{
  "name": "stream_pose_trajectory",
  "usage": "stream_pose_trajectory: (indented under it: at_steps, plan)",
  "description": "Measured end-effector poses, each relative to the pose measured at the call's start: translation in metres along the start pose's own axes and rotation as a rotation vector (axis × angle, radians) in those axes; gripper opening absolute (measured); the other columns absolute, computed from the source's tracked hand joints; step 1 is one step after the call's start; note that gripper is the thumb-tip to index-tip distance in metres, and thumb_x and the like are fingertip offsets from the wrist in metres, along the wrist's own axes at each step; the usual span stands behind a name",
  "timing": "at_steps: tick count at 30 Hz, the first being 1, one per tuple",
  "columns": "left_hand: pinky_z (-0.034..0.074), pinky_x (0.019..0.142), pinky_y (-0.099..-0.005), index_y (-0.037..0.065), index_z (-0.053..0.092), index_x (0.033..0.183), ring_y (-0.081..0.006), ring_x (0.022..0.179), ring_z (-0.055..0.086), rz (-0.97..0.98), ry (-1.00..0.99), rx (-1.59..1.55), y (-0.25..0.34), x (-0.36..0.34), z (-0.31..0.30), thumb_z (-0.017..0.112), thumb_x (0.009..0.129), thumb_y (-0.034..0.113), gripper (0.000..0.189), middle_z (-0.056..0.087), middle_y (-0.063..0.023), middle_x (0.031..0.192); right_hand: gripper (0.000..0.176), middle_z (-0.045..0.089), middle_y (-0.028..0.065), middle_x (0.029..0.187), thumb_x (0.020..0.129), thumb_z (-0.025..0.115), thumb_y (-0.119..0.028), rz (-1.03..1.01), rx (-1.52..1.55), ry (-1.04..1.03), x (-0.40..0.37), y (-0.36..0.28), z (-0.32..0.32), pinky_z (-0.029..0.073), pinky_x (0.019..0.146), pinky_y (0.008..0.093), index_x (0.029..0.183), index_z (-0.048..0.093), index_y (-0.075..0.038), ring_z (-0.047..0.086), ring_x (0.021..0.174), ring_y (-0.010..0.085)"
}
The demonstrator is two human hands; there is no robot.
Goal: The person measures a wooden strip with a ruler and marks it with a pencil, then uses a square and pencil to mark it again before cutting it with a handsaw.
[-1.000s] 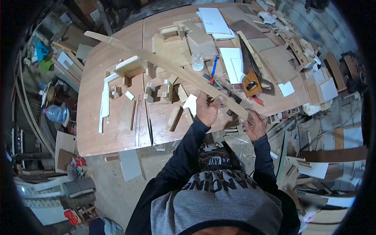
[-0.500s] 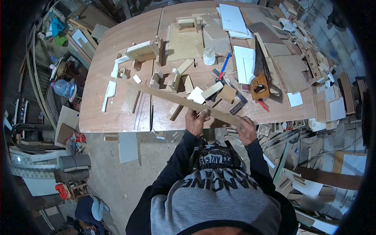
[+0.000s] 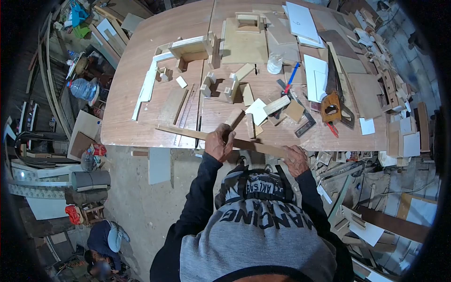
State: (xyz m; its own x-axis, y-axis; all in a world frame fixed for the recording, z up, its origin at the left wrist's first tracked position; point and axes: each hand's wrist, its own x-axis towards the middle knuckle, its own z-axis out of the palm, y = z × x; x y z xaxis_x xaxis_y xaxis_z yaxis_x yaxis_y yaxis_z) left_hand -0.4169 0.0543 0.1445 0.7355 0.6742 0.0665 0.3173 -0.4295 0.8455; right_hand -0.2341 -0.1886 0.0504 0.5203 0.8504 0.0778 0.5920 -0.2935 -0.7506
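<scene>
Along the near edge of the large brown plywood table (image 3: 141,94), a long thin pale wooden strip (image 3: 188,133) is lying nearly level, running from left of centre towards the right corner.

- Left hand (image 3: 220,143): grip clenched, fingers curling over the strip near its middle.
- Right hand (image 3: 296,160): grip closing round the strip's right end, just off the table's edge.
- Both arms are wearing dark sleeves; a grey hooded top is filling the lower part of the view.

Items sitting on the table beyond the strip:
- Short pale wooden offcut blocks (image 3: 277,104), lying scattered just beyond the left hand.
- Small white square card (image 3: 257,112), resting among those blocks.
- Black try square (image 3: 305,124), lying right of the blocks.
- Handsaw with an orange-brown wooden handle (image 3: 331,108), lying towards the right side, blade pointing away.
- Blue pencil (image 3: 292,75), lying slanted beside the flat white rectangular panels (image 3: 315,77).
- Clear plastic cup (image 3: 275,63), standing upright near the centre.
- Pale L-shaped wooden frame (image 3: 155,77), lying at the far left.

Off the table:
- Clear plastic water bottle (image 3: 84,88), standing to the left.
- Another person (image 3: 105,239), crouching on the floor at lower left.
</scene>
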Motion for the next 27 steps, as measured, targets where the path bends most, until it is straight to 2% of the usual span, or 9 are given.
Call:
stream_pose_trajectory:
  at_steps: [2, 5, 6, 11, 16, 20, 23, 25, 27]
  plan:
    - [0.048, 0.060, -0.0368, 0.001, 0.055, 0.096, -0.0298, 0.063, 0.060, 0.039, 0.068, 0.231, -0.023, 0.006, -0.006, 0.061, 0.081, 0.010, 0.019, 0.061, -0.0135, 0.068, 0.046, 0.055, 0.0086, 0.093, 0.067, 0.067, -0.012, -0.068, -0.218, -0.005, 0.000, -0.003, 0.011, 0.037, 0.084, 0.0394, 0.112, 0.059, -0.012, 0.052, 0.091, 0.0290]
    - [0.047, 0.068, -0.0388, 0.004, 0.054, 0.099, -0.0302, 0.073, 0.058, 0.142, 0.141, 0.300, -0.053, 0.009, -0.015, 0.063, 0.077, 0.009, 0.024, 0.060, -0.0119, 0.076, 0.044, 0.055, 0.0085, 0.092, 0.067, 0.065, -0.012, -0.075, -0.274, 0.048, -0.002, 0.015, 0.040, 0.037, 0.083, 0.0394, 0.110, 0.059, -0.013, 0.052, 0.089, 0.0291]
    - [0.046, 0.072, -0.0385, 0.006, 0.054, 0.101, -0.0291, 0.081, 0.057, 0.065, 0.128, 0.281, -0.063, 0.008, -0.019, 0.064, 0.074, 0.008, 0.028, 0.059, -0.0112, 0.081, 0.044, 0.055, 0.0085, 0.092, 0.067, 0.065, -0.012, -0.073, -0.272, 0.041, 0.001, 0.008, 0.040, 0.037, 0.083, 0.0394, 0.110, 0.059, -0.013, 0.052, 0.089, 0.0291]
    - [0.046, 0.070, -0.0382, 0.006, 0.054, 0.098, -0.0291, 0.079, 0.056, 0.042, 0.142, 0.346, -0.107, 0.006, -0.051, 0.063, 0.072, 0.006, 0.028, 0.059, -0.0103, 0.080, 0.045, 0.053, 0.0083, 0.088, 0.066, 0.064, -0.014, -0.108, -0.300, -0.005, 0.007, -0.006, 0.045, 0.037, 0.083, 0.0395, 0.110, 0.059, -0.014, 0.051, 0.089, 0.0290]
    - [0.046, 0.074, -0.0406, 0.006, 0.055, 0.098, -0.0313, 0.086, 0.055, -0.005, 0.020, 0.447, -0.122, -0.001, -0.068, 0.065, 0.069, 0.010, 0.031, 0.060, -0.0109, 0.088, 0.043, 0.053, 0.0086, 0.091, 0.065, 0.065, -0.015, -0.057, -0.243, -0.003, 0.016, -0.022, 0.053, 0.036, 0.085, 0.0395, 0.107, 0.061, -0.014, 0.050, 0.092, 0.0289]
    - [0.046, 0.076, -0.0417, 0.007, 0.057, 0.098, -0.0324, 0.090, 0.054, -0.032, 0.007, 0.539, -0.125, -0.004, -0.062, 0.066, 0.069, 0.012, 0.030, 0.059, -0.0115, 0.093, 0.042, 0.052, 0.0089, 0.096, 0.063, 0.067, -0.012, -0.032, -0.250, 0.035, 0.028, -0.054, 0.038, 0.036, 0.087, 0.0391, 0.105, 0.063, -0.012, 0.048, 0.096, 0.0289]
    - [0.046, 0.077, -0.0440, 0.010, 0.059, 0.096, -0.0322, 0.094, 0.054, -0.124, 0.043, 0.610, -0.131, -0.003, -0.066, 0.065, 0.072, 0.017, 0.026, 0.059, -0.0108, 0.097, 0.043, 0.052, 0.0088, 0.097, 0.062, 0.068, -0.010, -0.012, -0.219, 0.024, 0.031, -0.047, 0.041, 0.036, 0.088, 0.0395, 0.105, 0.064, -0.013, 0.048, 0.096, 0.0288]
    - [0.045, 0.078, -0.0480, 0.012, 0.062, 0.095, -0.0311, 0.098, 0.053, -0.232, 0.196, 0.741, -0.150, 0.005, -0.074, 0.063, 0.075, 0.023, 0.022, 0.058, -0.0098, 0.101, 0.044, 0.052, 0.0085, 0.097, 0.061, 0.068, -0.009, -0.011, -0.206, 0.070, 0.030, -0.034, 0.054, 0.036, 0.088, 0.0398, 0.105, 0.064, -0.013, 0.048, 0.096, 0.0285]
    - [0.043, 0.077, -0.0512, 0.015, 0.063, 0.094, -0.0299, 0.103, 0.052, -0.346, 0.218, 0.870, -0.167, 0.023, -0.085, 0.060, 0.078, 0.029, 0.021, 0.057, -0.0087, 0.107, 0.044, 0.052, 0.0082, 0.097, 0.061, 0.068, -0.009, -0.014, -0.194, 0.115, 0.032, -0.030, 0.058, 0.036, 0.088, 0.0401, 0.104, 0.064, -0.014, 0.049, 0.096, 0.0282]
